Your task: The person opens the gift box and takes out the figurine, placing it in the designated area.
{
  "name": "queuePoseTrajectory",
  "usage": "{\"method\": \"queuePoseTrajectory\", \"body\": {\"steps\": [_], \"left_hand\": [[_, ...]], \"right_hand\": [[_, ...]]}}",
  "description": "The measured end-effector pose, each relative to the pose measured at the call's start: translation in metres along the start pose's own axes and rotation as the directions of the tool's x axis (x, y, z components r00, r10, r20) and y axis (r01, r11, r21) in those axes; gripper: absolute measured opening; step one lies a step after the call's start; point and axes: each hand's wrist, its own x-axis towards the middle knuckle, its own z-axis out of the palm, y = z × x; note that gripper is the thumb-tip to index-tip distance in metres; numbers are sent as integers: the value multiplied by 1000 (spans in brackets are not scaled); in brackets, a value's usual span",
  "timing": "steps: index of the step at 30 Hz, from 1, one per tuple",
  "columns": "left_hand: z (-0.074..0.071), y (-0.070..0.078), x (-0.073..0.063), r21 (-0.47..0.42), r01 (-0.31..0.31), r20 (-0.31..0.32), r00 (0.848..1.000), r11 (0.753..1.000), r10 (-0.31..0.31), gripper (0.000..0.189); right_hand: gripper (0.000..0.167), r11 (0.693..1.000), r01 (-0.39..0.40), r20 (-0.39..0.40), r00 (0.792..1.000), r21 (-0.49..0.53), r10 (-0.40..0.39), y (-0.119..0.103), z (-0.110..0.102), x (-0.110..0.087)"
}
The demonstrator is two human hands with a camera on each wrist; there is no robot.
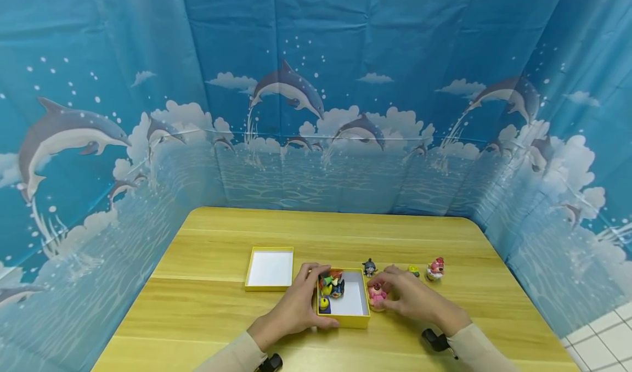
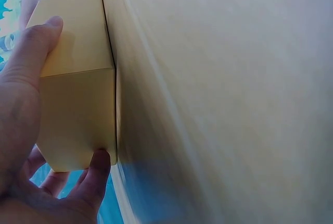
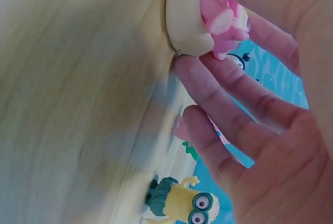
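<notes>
My left hand (image 1: 296,303) grips a yellow box (image 1: 353,321) by its left side. The left wrist view shows the thumb on one wall of the box (image 2: 78,114) and fingertips along another, low by the tabletop. Inside the white interior, several small colourful figurines (image 1: 333,285) are gathered at the left. Just right of the box, my right hand (image 1: 412,295) holds a pink bear figurine (image 1: 377,298) between thumb and fingers. In the right wrist view its cream, rounded base (image 3: 186,18) is at the tabletop, with fingertips right at the edge.
The box lid (image 1: 270,288) lies inside up at the left on the wooden table (image 1: 197,322). Beyond my right hand stand a dark grey figurine (image 1: 368,268), a small yellow-green figurine (image 1: 413,271) and a red-and-pink figurine (image 1: 435,269). A dolphin-print curtain (image 1: 316,180) surrounds the table.
</notes>
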Motion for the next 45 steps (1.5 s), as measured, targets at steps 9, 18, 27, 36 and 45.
{"method": "queuePoseTrajectory", "body": {"steps": [9, 18, 27, 36, 45], "left_hand": [[-2, 3, -1, 20, -6, -13, 1000, 1000, 6, 127], [-2, 5, 0, 25, -11, -20, 1000, 1000, 11, 127], [-1, 4, 0, 31, -9, -16, 1000, 999, 9, 127], [-1, 4, -2, 22, -12, -14, 1000, 1000, 13, 127], [-1, 3, -1, 15, -11, -13, 1000, 1000, 11, 126]], "right_hand": [[43, 999, -11, -18, 1000, -33, 11, 0, 3, 1], [47, 1000, -16, -10, 1000, -24, 15, -2, 1, -1], [52, 999, -27, -8, 1000, -19, 27, -7, -9, -6], [46, 998, -7, -60, 998, -59, 4, -16, -20, -4], [38, 995, 57, -138, 988, -85, -68, -25, -20, 1]]}}
